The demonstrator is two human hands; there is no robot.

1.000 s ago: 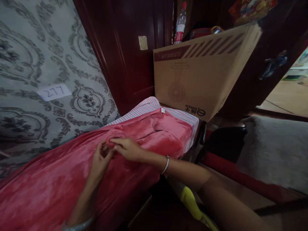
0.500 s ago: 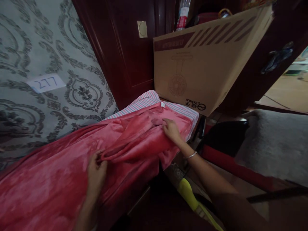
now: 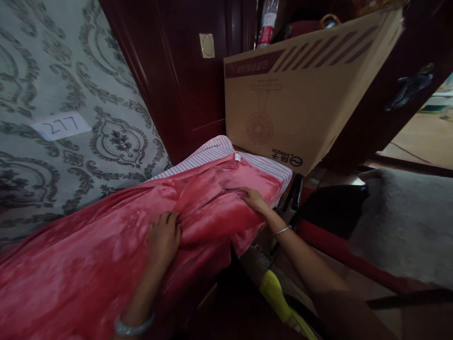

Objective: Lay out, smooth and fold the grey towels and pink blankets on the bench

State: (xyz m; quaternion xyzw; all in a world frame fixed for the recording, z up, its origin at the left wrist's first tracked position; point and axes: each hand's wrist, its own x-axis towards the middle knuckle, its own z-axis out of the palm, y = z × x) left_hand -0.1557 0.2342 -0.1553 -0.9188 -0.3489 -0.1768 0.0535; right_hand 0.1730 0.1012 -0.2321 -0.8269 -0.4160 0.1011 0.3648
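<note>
A pinkish-red plush cloth (image 3: 106, 236) with a white tag near its far end lies spread in front of me; whether it is a garment or a blanket I cannot make out. My left hand (image 3: 163, 238), palm down, has its fingers curled at the end of a raised fold. Toward the far right, my right hand (image 3: 253, 199) grips the same fold, fingers together and their tips partly lost in the plush. Under the far end shows a striped pink, white and blue cloth (image 3: 212, 147).
Behind the cloths stands a large cardboard box (image 3: 300, 99), with a plastic bottle (image 3: 268, 23) beyond it. Patterned wallpaper (image 3: 71, 85) borders the left. Grey furry fabric (image 3: 406, 222) is at right, and a yellow object (image 3: 274, 290) lies below my right forearm.
My left hand has moved right and slightly up along the cloth, rolling palm down, and the fold's lifted edge lies flatter. My right hand stays nearly in place on the fold.
</note>
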